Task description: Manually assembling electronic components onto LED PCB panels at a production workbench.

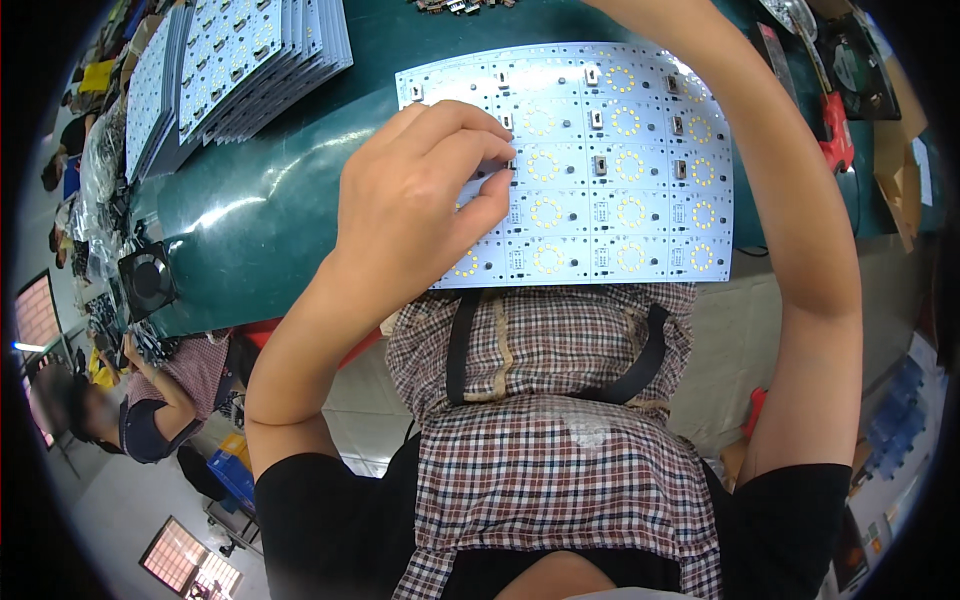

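A white circuit-board panel [625,277] lies on the green tabletop, its near edge over my lap. Rings of yellow LEDs repeat across it, and small slide switches [600,165] sit on several of its sections. Over the panel's left part, my left hand [415,185] has its thumb and index finger pinched on a small slide switch [511,165], mostly hidden by the fingertips. My right forearm [715,60] reaches over the panel's right side and leaves the picture at the top, so my right hand is out of view. The nearest rows have bare switch positions.
Stacked panels [235,70] stand at the far left. Beyond my panel lies a heap of small switches [460,5]. A red-handled tool [836,130] and a cardboard box [900,180] are at right. A black fan [147,280] sits left, near another person [165,400].
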Demonstrator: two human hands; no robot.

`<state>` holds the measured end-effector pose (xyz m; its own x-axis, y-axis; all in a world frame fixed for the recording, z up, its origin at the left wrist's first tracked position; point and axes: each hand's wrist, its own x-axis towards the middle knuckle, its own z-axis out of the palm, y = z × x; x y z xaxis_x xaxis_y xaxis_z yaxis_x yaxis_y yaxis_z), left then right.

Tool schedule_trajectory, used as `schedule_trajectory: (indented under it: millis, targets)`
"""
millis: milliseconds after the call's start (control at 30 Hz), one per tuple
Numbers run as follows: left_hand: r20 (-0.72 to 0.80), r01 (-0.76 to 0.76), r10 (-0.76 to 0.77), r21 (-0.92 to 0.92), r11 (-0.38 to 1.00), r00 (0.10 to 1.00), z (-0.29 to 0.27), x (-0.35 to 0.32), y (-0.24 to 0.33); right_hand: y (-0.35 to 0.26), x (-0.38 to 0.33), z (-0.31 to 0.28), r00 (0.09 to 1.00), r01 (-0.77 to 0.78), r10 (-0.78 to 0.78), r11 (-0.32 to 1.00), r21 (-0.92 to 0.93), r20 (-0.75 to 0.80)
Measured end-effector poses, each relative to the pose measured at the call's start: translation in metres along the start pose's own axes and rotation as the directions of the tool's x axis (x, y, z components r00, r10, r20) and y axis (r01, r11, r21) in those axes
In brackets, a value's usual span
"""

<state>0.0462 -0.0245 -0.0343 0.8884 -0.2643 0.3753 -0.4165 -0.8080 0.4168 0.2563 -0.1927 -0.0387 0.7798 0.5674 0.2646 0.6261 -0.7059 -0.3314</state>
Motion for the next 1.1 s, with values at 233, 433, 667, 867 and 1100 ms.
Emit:
schedule_trajectory:
  millis: [233,433,667,867,1100]
  targets:
    - [0.047,-0.028,0.025,0.065,0.998,0.999,-0.007,0.005,0.004,-0.021,-0.039,-0.048,0.989,0.014,0.041,0.930,0.366,-0.143]
    - [0.111,0.026,-0.033,0.065,0.998,0.993,-0.011,0.006,0.006,-0.027,-0.075,-0.068,0.980,-0.116,0.177,0.882,0.456,-0.093]
    - [0.158,0.297,-0.273,-0.160,0.941,0.949,-0.021,0.000,0.002,-0.031,-0.106,-0.073,0.960,-0.217,0.273,0.874,0.434,-0.069]
    - [0.278,0.561,-0.501,-0.567,0.603,0.820,-0.029,-0.005,-0.003,0.006,-0.131,-0.050,0.968,-0.184,0.251,0.671,0.718,0.013]
    - [0.407,0.593,-0.473,-0.722,0.357,0.781,-0.032,-0.008,-0.009,0.006,-0.142,-0.049,0.959,-0.258,0.259,0.618,0.743,0.118]
